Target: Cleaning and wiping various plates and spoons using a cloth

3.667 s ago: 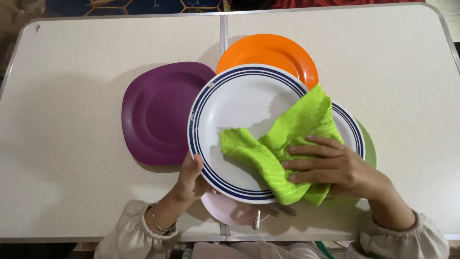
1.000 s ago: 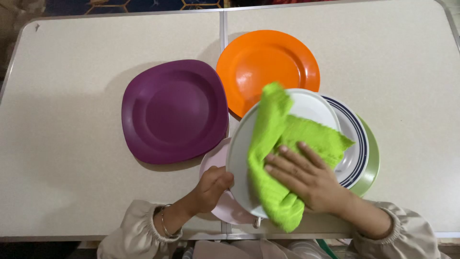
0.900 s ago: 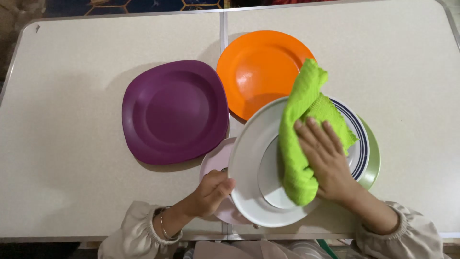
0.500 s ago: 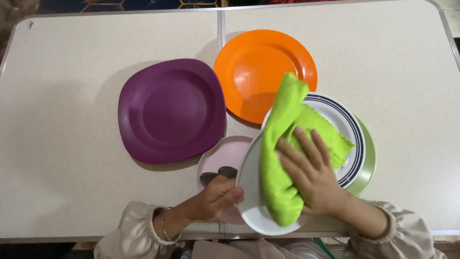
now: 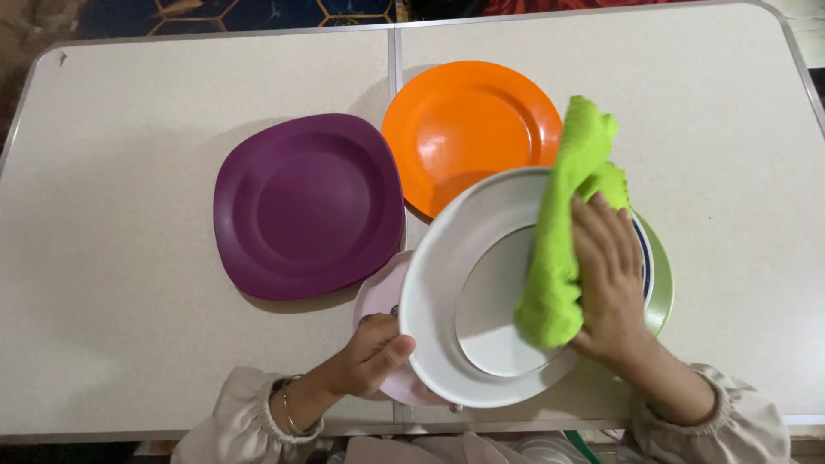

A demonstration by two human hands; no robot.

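A: Left hand point(image 5: 375, 351)?
B: Closed on the white plate point(image 5: 447, 301) at its 8 o'clock rim; underside faces up, held tilted over the pink plate point(image 5: 378, 296).
A: Right hand point(image 5: 612, 283)?
B: Flat, fingers extended, pressing the green cloth point(image 5: 563, 232) onto the plate's 3 o'clock side.
A: Surroundings?
B: Orange plate point(image 5: 460, 129) at 12 o'clock, purple square plate point(image 5: 305, 206) at 10 o'clock, a blue-rimmed plate on a green plate point(image 5: 662, 275) under the right hand, all on the table point(image 5: 129, 129).
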